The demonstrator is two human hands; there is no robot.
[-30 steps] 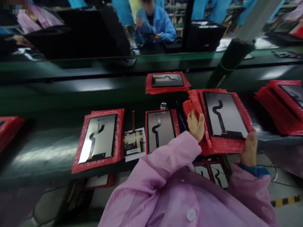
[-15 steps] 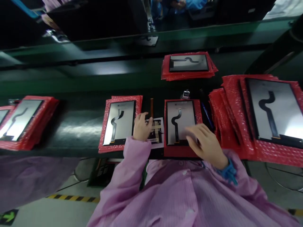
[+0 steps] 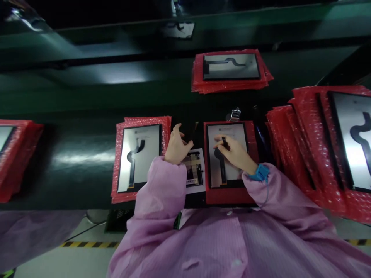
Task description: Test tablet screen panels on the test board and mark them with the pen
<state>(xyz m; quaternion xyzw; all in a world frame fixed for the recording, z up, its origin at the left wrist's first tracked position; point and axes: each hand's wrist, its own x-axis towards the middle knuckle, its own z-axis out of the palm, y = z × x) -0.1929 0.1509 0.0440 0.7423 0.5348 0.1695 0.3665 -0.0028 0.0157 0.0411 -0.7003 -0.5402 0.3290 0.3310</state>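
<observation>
A display panel (image 3: 227, 154) with a black flex cable lies on a red bubble-wrap sheet (image 3: 228, 195) in front of me. My right hand (image 3: 233, 152) rests on this panel and pinches the top end of its flex cable. My left hand (image 3: 176, 146) hovers beside it, fingers loosely curled and apart, holding nothing, above a small white card with a test board (image 3: 194, 172). To the left lies another panel on red wrap (image 3: 139, 156).
A stack of red wraps with a large panel (image 3: 324, 146) fills the right side. One more panel on red wraps (image 3: 230, 67) sits farther back on the dark green belt (image 3: 81, 100). Another red stack (image 3: 14, 154) is at the far left. A small metal clip (image 3: 235, 114) lies behind the middle panel.
Both hands let go of the big red stack at the right and came to the middle. The right hand slid up the panel and pinched its flex cable; the view tilted down.
</observation>
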